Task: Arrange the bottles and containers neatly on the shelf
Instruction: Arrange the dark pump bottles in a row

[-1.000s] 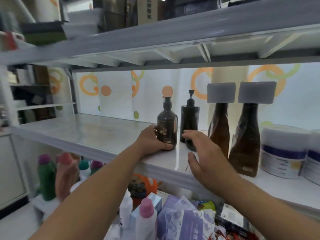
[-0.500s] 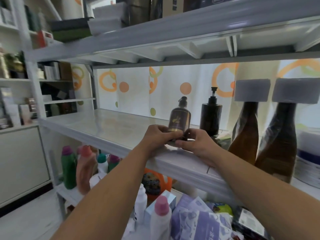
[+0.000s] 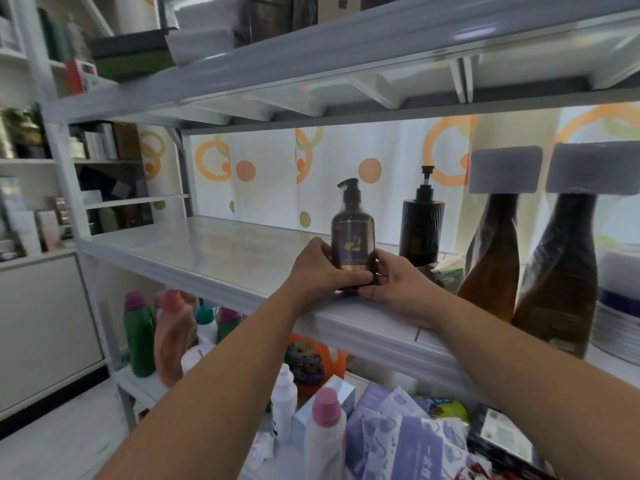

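Note:
A dark brown pump bottle with a purple label stands upright near the front edge of the white middle shelf. My left hand wraps its lower left side and my right hand grips its base from the right. Behind it to the right stands a black ribbed pump bottle. Two tall amber bottles with grey block caps, the nearer amber bottle and the farther-right amber bottle, stand to the right. A white tub sits at the far right edge.
The upper shelf overhangs close above. Below the middle shelf stand coloured detergent bottles, an orange jug, a white bottle with a pink cap and purple packets. A second shelving unit stands at the left.
My right hand came off the black bottle and joined the left on the brown pump bottle. That bottle turned, so its purple label faces me. The view shifted right.

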